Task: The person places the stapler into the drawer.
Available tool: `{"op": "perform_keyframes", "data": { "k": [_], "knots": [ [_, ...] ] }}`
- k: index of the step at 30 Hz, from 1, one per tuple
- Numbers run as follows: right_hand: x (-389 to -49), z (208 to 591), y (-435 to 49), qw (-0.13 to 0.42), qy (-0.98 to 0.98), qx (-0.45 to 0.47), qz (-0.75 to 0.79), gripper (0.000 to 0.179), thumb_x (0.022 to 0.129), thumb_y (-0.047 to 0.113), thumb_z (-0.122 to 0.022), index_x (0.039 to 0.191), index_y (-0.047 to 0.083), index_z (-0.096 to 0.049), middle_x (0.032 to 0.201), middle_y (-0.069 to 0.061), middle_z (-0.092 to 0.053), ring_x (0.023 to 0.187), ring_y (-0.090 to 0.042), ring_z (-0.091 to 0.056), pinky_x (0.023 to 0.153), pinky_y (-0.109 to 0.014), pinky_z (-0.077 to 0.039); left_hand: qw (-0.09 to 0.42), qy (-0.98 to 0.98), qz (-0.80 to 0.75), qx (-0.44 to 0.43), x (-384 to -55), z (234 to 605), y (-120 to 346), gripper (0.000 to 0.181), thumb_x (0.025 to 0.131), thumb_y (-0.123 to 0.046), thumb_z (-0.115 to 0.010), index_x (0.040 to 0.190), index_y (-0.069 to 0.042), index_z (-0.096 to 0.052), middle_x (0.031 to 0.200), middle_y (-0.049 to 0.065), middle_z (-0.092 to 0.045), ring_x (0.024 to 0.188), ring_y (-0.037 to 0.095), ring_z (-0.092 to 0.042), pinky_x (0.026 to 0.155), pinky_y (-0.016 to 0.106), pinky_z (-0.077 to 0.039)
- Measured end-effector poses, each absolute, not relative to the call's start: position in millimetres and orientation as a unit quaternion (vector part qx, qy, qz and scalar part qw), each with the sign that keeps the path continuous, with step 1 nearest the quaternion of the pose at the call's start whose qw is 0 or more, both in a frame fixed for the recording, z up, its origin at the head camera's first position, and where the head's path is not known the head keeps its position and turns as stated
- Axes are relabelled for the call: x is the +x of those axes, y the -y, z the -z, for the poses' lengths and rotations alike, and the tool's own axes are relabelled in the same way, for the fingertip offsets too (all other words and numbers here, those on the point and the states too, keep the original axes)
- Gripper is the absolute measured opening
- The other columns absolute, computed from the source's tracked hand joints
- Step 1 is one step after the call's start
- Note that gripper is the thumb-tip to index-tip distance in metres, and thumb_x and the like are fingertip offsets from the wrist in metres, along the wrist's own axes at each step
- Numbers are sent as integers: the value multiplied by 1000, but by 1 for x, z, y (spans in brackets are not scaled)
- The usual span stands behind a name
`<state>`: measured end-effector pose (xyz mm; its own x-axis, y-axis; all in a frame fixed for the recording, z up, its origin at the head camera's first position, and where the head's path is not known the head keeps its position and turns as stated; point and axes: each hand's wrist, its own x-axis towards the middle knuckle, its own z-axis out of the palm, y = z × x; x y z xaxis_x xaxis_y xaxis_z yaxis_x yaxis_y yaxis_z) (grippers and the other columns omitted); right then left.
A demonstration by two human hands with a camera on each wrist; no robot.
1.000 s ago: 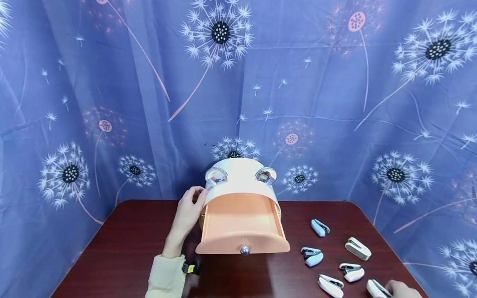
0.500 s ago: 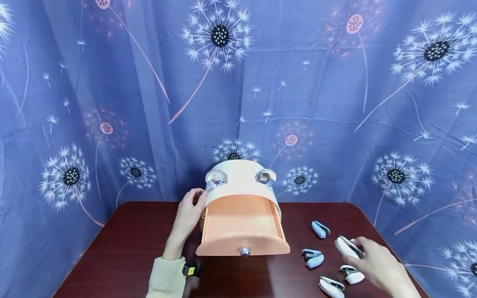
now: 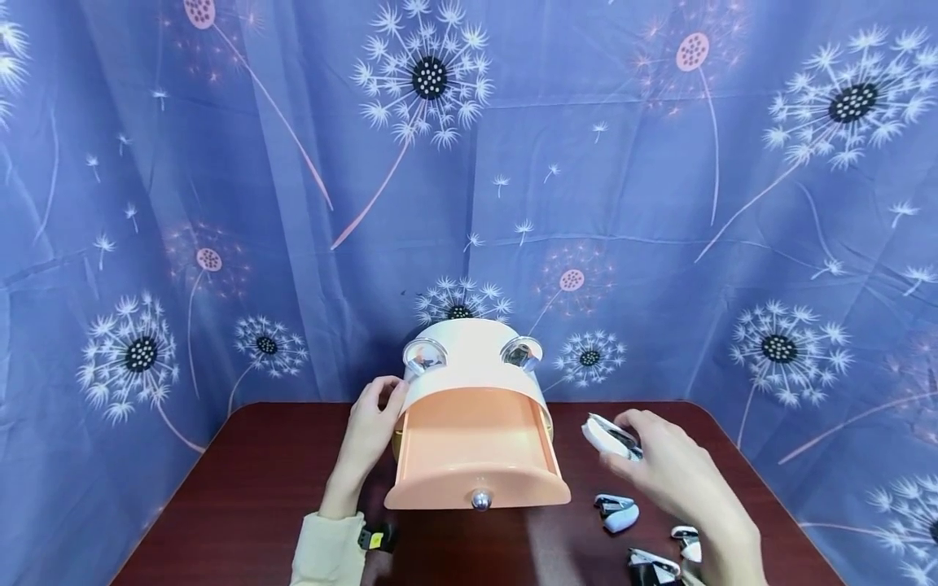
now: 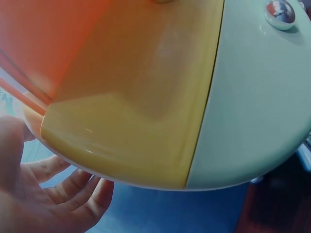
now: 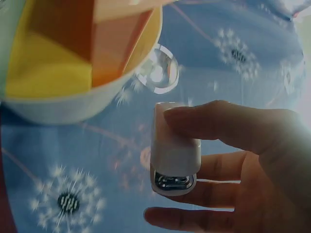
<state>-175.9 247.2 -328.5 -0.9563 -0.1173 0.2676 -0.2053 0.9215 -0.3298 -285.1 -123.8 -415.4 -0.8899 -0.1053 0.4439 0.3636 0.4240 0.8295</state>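
Note:
A white rounded desktop drawer box point(image 3: 472, 350) with two shiny round eyes stands at mid-table. Its peach top drawer point(image 3: 476, 486) is pulled out, with a silver knob on the front. The left hand point(image 3: 370, 423) rests its fingertips on the box's left side. In the left wrist view a yellow drawer front point(image 4: 131, 111) and a pale green one point(image 4: 252, 97) show beside the orange one. To the right of the box, the right hand point(image 3: 670, 464) holds a small white stapler point(image 3: 610, 438) between thumb and fingers, raised near the drawer's level.
On the dark red-brown table point(image 3: 242, 488) lie a pale blue stapler point(image 3: 619, 514) and white ones, one at the front point(image 3: 655, 566) and another point(image 3: 687, 541) partly behind the right forearm. A blue dandelion-print curtain point(image 3: 469, 163) hangs behind and at both sides.
The right hand has picked up the white stapler from the front right and carried it leftward and away from the wearer, toward the box. The left hand stays at the box's side.

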Motion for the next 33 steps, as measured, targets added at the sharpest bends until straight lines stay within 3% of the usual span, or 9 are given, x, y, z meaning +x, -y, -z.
{"op": "perform_keyframes", "data": {
  "k": [5, 14, 21, 28, 33],
  "knots": [
    [-182, 317, -225, 147, 965, 127, -174, 33, 80, 36, -77, 104, 17, -64, 86, 8, -57, 73, -12, -51, 59, -35, -41, 225, 815, 529, -80, -284, 415, 125, 32, 99, -38, -58, 112, -9, -65, 102, 8, -60, 94, 20, -56, 82, 38, -44],
    [-202, 314, -193, 129, 939, 236, -216, 22, 84, 24, -74, 101, 16, -64, 87, 10, -56, 74, -10, -51, 65, -30, -43, 232, 815, 525, -78, -285, 414, 125, 29, 99, -36, -59, 110, -9, -66, 98, 7, -61, 89, 19, -57, 79, 37, -45],
    [-216, 317, -174, 91, 920, 313, -218, 21, 85, 19, -74, 102, 14, -63, 85, 10, -55, 72, -9, -50, 65, -27, -44, 222, 817, 526, -74, -285, 413, 125, 33, 98, -41, -58, 106, -10, -64, 93, 6, -60, 85, 19, -56, 76, 36, -45],
    [-233, 321, -154, 43, 904, 374, -204, 16, 89, 14, -71, 104, 12, -65, 91, 9, -58, 79, -10, -52, 72, -28, -45, 212, 826, 519, -63, -285, 413, 125, 34, 99, -43, -56, 103, -10, -62, 92, 6, -60, 84, 20, -55, 77, 36, -44],
    [-243, 324, -142, 14, 894, 408, -185, 12, 90, 17, -70, 100, 13, -65, 88, 9, -56, 79, -11, -52, 72, -26, -44, 206, 829, 517, -63, -285, 412, 126, 34, 99, -43, -56, 102, -10, -61, 89, 6, -58, 83, 21, -54, 75, 36, -43]
  ]
}}
